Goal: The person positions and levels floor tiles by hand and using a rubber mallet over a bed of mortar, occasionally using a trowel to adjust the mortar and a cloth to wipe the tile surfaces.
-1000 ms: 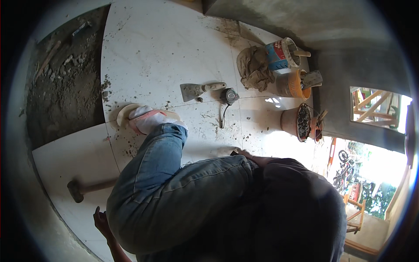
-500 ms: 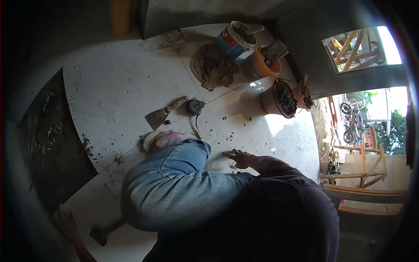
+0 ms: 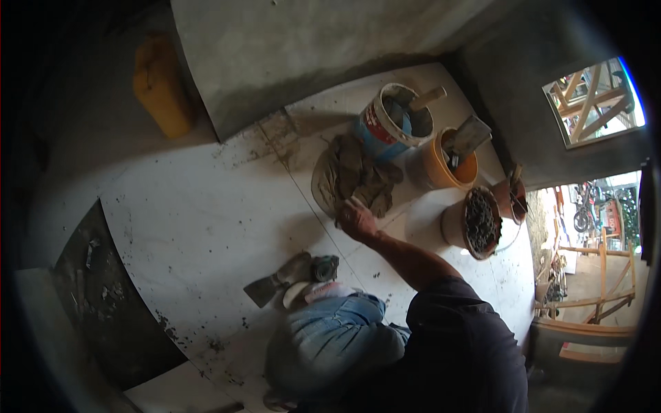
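Observation:
My right hand (image 3: 354, 219) reaches forward and grips the edge of a crumpled brown cloth (image 3: 354, 175) lying by the buckets. Below it, a scraper (image 3: 268, 288) lies beside a tape measure (image 3: 325, 267), close to my sandalled foot (image 3: 310, 294) and bent jeaned knee. What looks like my left hand (image 3: 279, 401) shows dimly at the bottom edge beside the knee; its fingers cannot be made out.
A blue-and-white bucket (image 3: 375, 138), an orange bucket (image 3: 430, 168) with tools, and two pots (image 3: 454, 227) of dark material line the right. A yellow container (image 3: 162, 93) stands by the wall. An untiled dark patch (image 3: 103, 303) is at left. A doorway opens outside at right.
My right arm has moved from beside my leg forward to the cloth, and my hand has taken hold of it. The view has swung toward the wall and yellow container.

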Tool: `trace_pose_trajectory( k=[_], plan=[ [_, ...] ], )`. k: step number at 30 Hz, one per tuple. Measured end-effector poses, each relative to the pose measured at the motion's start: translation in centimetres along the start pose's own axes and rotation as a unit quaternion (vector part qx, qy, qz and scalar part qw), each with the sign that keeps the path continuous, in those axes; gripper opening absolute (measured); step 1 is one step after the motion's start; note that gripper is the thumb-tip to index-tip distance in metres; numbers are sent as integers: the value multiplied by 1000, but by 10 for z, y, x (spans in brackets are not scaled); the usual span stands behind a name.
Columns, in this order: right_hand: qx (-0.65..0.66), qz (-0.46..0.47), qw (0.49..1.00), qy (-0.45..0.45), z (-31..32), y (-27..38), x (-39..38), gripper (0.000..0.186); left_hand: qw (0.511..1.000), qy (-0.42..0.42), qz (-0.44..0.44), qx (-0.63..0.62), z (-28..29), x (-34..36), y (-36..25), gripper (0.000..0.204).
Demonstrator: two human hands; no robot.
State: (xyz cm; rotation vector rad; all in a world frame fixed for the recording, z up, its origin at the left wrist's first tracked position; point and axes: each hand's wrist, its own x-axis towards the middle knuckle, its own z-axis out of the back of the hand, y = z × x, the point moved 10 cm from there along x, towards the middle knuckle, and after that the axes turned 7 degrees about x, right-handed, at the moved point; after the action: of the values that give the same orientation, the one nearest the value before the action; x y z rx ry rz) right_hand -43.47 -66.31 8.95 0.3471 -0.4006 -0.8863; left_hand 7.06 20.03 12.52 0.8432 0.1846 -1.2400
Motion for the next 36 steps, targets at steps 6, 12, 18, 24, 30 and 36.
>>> trace_pose_trajectory(
  k=[6, 12, 18, 24, 30, 36],
  plan=[
    [121, 43, 989, 72, -93, 70, 176, 30, 873, 99, 280, -388, 14, -16, -60, 32],
    [98, 68, 992, 33, -174, 56, 227, 41, 841, 69, 310, -437, 155, 138, -181, 30],
    [50, 105, 989, 89, -190, 102, 239, 48, 760, 92, 396, -507, 211, 183, -214, 30],
    [1, 58, 982, 177, -199, 105, 247, 67, 692, 101, 455, -551, 240, 204, -232, 31],
    [-147, 85, 951, 258, -226, 113, 222, 75, 641, 71, 504, -575, 277, 190, -240, 33],
    [-215, 72, 954, 195, -228, 85, 225, 70, 561, 68, 556, -609, 326, 160, -304, 35]
  ],
)
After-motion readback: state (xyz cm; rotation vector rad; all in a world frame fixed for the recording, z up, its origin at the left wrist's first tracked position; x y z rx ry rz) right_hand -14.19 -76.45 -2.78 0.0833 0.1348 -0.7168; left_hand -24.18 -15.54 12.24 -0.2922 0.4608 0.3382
